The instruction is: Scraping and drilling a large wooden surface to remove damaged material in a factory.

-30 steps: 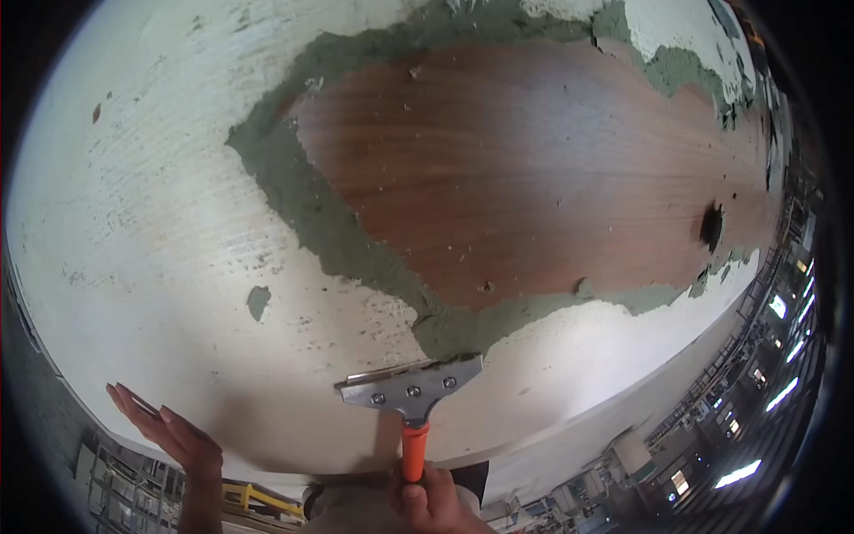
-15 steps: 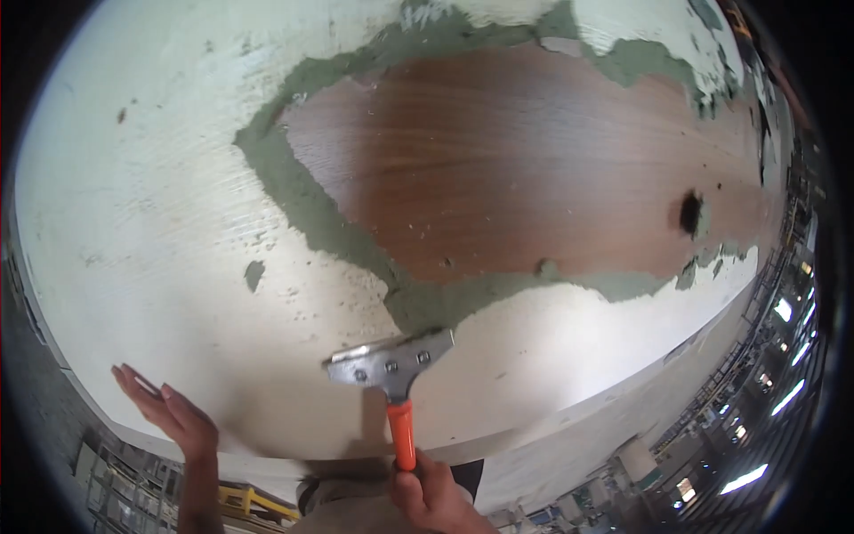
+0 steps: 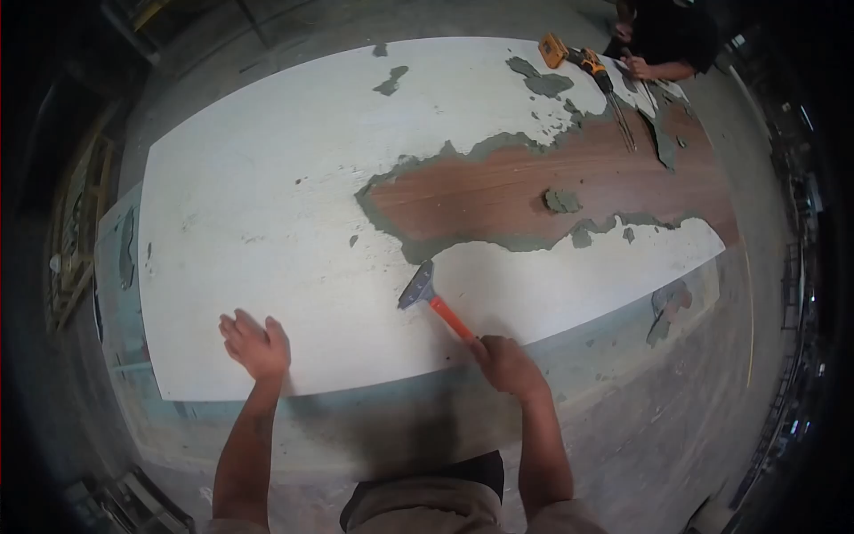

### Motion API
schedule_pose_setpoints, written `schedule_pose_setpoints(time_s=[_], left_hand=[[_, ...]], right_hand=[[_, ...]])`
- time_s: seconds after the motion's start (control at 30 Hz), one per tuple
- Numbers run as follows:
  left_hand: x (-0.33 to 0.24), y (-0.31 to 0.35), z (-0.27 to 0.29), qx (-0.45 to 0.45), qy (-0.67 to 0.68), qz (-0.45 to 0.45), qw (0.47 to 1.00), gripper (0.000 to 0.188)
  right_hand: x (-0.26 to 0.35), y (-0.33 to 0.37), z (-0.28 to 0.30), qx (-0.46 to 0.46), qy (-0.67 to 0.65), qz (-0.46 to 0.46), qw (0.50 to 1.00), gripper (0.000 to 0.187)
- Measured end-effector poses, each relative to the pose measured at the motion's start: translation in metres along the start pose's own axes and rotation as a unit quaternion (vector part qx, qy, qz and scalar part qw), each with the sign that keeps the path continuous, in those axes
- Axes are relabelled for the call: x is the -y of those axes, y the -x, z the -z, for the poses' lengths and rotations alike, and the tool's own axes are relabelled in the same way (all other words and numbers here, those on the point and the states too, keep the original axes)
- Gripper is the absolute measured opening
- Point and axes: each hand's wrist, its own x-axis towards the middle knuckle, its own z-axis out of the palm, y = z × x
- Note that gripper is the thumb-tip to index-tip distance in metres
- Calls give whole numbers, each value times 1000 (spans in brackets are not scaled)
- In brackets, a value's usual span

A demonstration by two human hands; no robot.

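My right hand (image 3: 509, 363) is wrapped round the orange handle of a wide metal scraper (image 3: 452, 315). The scraper's blade is at the white layer of a large panel (image 3: 267, 222), just below the grey-green ragged edge (image 3: 418, 247) of a bared brown wood-grain patch (image 3: 471, 191). My left hand (image 3: 256, 345), fingers apart and holding nothing, is at the panel's near left part; whether it presses on the surface I cannot tell. A loose grey-green flake (image 3: 561, 200) lies on the brown patch.
At the far right a co-worker's hand (image 3: 648, 68) is at the panel edge. Beside it lies a yellow-and-black power tool (image 3: 587, 62) with a long forked metal end. Peeled strips (image 3: 660, 142) curl up nearby. A pale greenish board (image 3: 578, 365) sticks out beneath the panel.
My view has drawn back, showing the whole panel and the co-worker. The scraper has turned from nearly upright to slanting up-left. My left hand now appears over the panel, fingers more spread.
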Motion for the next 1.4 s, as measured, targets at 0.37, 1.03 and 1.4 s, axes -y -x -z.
schedule_pose_setpoints(time_s=[0.37, 1.03, 1.4], left_hand=[[6, -8, -5, -10, -33, 15, 999, 74], [9, -4, -8, 2, -50, 7, 999, 67], [6, -6, -10, -3, -49, 20, 999, 67]], right_hand=[[-17, -29, 8, -139, 259, 160, 942, 24], [-35, -69, 45, -11, 141, 216, 966, 17], [-26, -70, 55, 22, 98, 174, 979, 18]])
